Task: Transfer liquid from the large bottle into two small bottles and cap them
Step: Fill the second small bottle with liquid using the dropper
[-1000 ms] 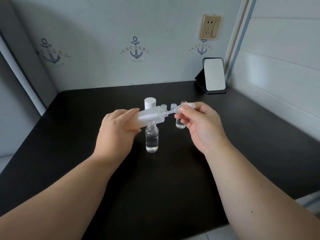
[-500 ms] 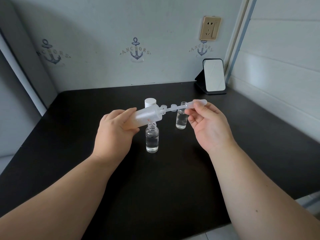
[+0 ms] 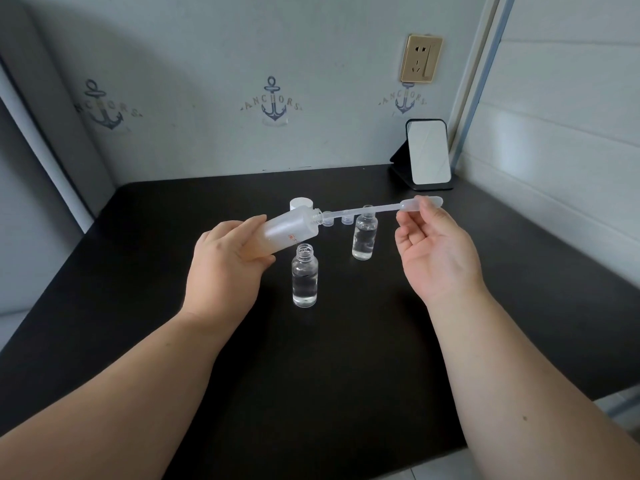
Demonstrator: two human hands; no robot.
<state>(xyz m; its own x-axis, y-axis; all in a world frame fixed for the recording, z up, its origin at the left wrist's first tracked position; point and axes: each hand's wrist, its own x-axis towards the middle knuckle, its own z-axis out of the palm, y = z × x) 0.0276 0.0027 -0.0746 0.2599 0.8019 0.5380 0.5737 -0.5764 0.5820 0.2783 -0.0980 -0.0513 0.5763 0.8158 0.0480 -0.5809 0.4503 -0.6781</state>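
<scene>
My left hand (image 3: 227, 268) grips the frosted large bottle (image 3: 289, 232), tilted with its open mouth pointing right. My right hand (image 3: 436, 251) pinches the bulb of a clear plastic pipette (image 3: 377, 210) that lies almost level, its tip just at the bottle's mouth. Two small clear bottles stand open on the black table, each partly filled: one (image 3: 304, 280) right below the large bottle, the other (image 3: 364, 237) farther back right. Two small clear caps (image 3: 337, 220) sit behind the pipette. The large bottle's white cap (image 3: 300, 203) stands at the back.
The black table (image 3: 346, 358) fills a corner between a wall with anchor prints and a white panelled wall on the right. A small mirror on a black stand (image 3: 427, 152) sits at the back right corner. The table's front edge runs close to my forearms.
My right hand has drawn the pipette rightward out of the large bottle, so nearly its whole length now shows. My left hand keeps the bottle tilted in place.
</scene>
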